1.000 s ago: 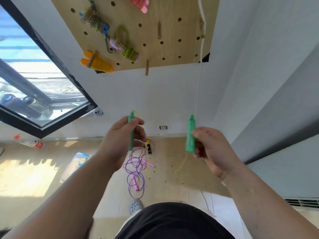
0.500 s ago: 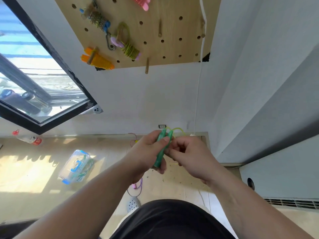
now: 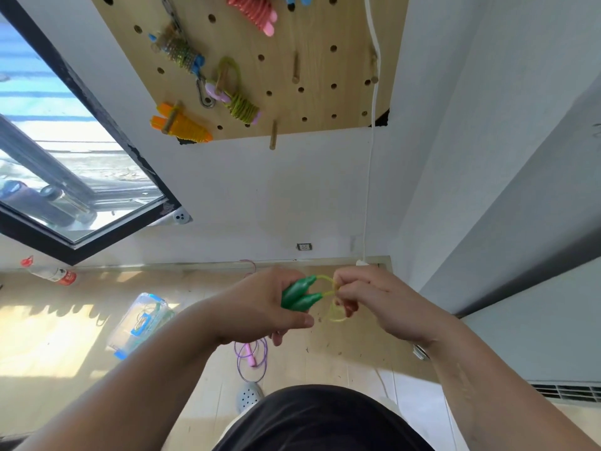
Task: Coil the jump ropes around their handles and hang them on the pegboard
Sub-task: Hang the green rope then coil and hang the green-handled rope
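Observation:
My left hand [image 3: 263, 307] grips two green handles [image 3: 300, 296] side by side, tips pointing right. My right hand [image 3: 374, 301] pinches the yellow-green rope [image 3: 335, 312] just past the handle tips, where it forms a small loop. A purple rope with pink handles [image 3: 252, 356] lies loose on the floor below my hands. High on the wall, the wooden pegboard [image 3: 318, 34] holds several coiled ropes: an orange one [image 3: 180, 125], a green-wrapped one with pink handles [image 3: 239, 100], a blue-handled one [image 3: 182, 53] and a pink one [image 3: 257, 13].
Bare wooden pegs [image 3: 273, 135] stick out of the board's lower middle and right. A white cable [image 3: 370, 157] runs down the wall. A clear plastic box [image 3: 141, 323] and a bottle [image 3: 52, 273] lie on the floor at left. A window [image 3: 65, 177] is at left.
The two green handles, held apart one in each hand, came together into my left hand. My right hand shifted onto the rope near the tips.

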